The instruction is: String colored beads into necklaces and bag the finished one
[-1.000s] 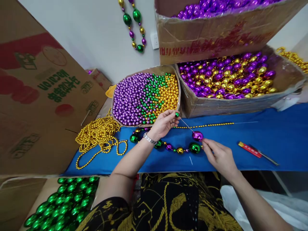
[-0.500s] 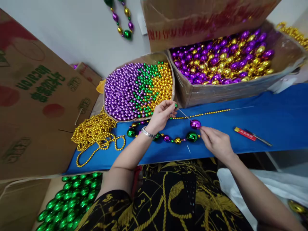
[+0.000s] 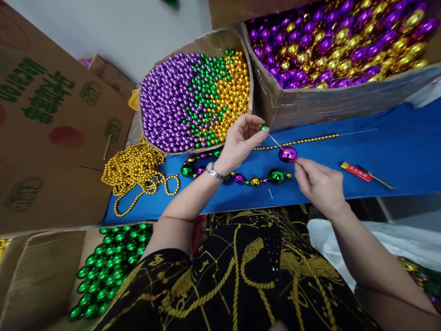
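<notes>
My left hand [image 3: 241, 140] pinches a small green bead [image 3: 264, 128] at the tip of a thin needle above the blue table [image 3: 396, 156]. A big purple oval bead [image 3: 287, 154] sits lower on the same needle or thread, and my right hand [image 3: 319, 186] grips just behind that bead. A partly strung necklace [image 3: 255, 179] of green, purple and gold beads lies on the table beneath both hands. Behind my left hand stands a box of small purple, green and gold beads [image 3: 196, 99].
A box of large purple and gold beads [image 3: 337, 46] stands at the back right. A thin gold bead strand [image 3: 303, 140] and a red-handled tool [image 3: 365, 174] lie on the table, and a gold strand heap [image 3: 134, 168] at left. Green beads [image 3: 110, 262] fill a low box.
The view has tilted down, so everything sits higher in frame. My left hand has lifted slightly with the green bead; my right hand stays at the purple bead.
</notes>
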Demonstrator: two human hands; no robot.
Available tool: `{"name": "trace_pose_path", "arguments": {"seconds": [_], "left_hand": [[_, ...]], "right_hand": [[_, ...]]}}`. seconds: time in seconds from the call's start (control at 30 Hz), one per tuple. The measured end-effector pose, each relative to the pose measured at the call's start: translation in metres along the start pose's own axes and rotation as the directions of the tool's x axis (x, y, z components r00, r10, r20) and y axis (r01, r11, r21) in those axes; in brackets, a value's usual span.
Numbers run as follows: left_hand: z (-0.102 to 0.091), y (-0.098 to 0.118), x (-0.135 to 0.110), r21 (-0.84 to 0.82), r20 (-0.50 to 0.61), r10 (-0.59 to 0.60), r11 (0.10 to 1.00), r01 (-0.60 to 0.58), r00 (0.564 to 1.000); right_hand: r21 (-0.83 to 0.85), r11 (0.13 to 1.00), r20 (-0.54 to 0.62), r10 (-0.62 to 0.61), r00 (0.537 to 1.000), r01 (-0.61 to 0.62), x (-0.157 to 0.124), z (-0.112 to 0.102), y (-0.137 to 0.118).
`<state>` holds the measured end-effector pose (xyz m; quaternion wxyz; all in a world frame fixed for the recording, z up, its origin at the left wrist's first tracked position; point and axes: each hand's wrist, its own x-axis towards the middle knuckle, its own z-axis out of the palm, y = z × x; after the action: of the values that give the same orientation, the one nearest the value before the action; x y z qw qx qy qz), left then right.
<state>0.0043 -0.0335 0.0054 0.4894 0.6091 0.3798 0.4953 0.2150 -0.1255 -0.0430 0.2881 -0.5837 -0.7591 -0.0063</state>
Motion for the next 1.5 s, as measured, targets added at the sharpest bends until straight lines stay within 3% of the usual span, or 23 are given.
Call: {"name": "trace_pose_path", "arguments": {"seconds": [0.13,0.4,0.63,0.73,0.83,0.93,1.03,1.13,1.2,1.27,1.37,1.43,1.5], "left_hand": [[0.016,0.001,0.002,-0.042,0.003,0.013,0.999,-0.013,1.0],[0.04,0.002,0.013,-0.113,0.205,0.023,0.994,0.0,0.979],[0.051,0.011,0.024,-0.001,0.317,-0.004,1.0,0.004,0.948],[0.045,0.028,0.042,0.035,0.383,0.029,0.998,-0.046,0.923],[0.039,0.043,0.083,0.118,0.284,0.175,0.969,-0.215,0.943],[0.042,0.044,0.14,0.368,0.313,0.268,0.85,-0.376,0.911],[0.051,0.035,0.193,0.649,0.464,0.117,0.629,-0.427,0.878],[0.06,0.026,0.232,0.817,0.461,0.005,0.386,-0.427,0.887],[0.065,0.022,0.25,0.867,0.442,-0.016,0.266,-0.422,0.897],[0.071,0.016,0.263,0.873,0.472,-0.067,0.17,-0.456,0.879],[0.082,0.003,0.277,0.843,0.533,-0.23,0.069,-0.533,0.814],[0.09,-0.007,0.284,0.831,0.543,-0.306,0.057,-0.554,0.782],[0.095,-0.014,0.289,0.831,0.542,-0.321,0.067,-0.552,0.777]], "right_hand": [[0.071,0.995,-0.024,0.073,0.997,-0.071,0.006,-0.001,-0.002],[0.221,0.973,-0.102,0.089,0.991,-0.065,0.009,-0.002,0.014],[0.318,0.944,-0.127,0.131,0.983,-0.085,0.013,-0.006,0.028],[0.363,0.927,-0.162,0.158,0.974,-0.09,0.008,-0.005,0.038],[0.409,0.906,-0.185,0.198,0.963,-0.108,0.004,-0.002,0.048],[0.431,0.89,-0.171,0.243,0.955,-0.15,0.002,0.0,0.056],[0.437,0.882,-0.167,0.271,0.948,-0.175,0.003,-0.001,0.061],[0.431,0.884,-0.181,0.28,0.943,-0.18,0.002,-0.002,0.067],[0.42,0.887,-0.181,0.289,0.94,-0.192,0.001,-0.002,0.071],[0.417,0.886,-0.182,0.298,0.937,-0.201,0.0,0.001,0.075],[0.425,0.884,-0.19,0.297,0.936,-0.194,0.002,0.008,0.077],[0.429,0.884,-0.188,0.291,0.938,-0.188,0.004,0.011,0.078],[0.423,0.889,-0.19,0.278,0.942,-0.178,0.007,0.012,0.078]]}}
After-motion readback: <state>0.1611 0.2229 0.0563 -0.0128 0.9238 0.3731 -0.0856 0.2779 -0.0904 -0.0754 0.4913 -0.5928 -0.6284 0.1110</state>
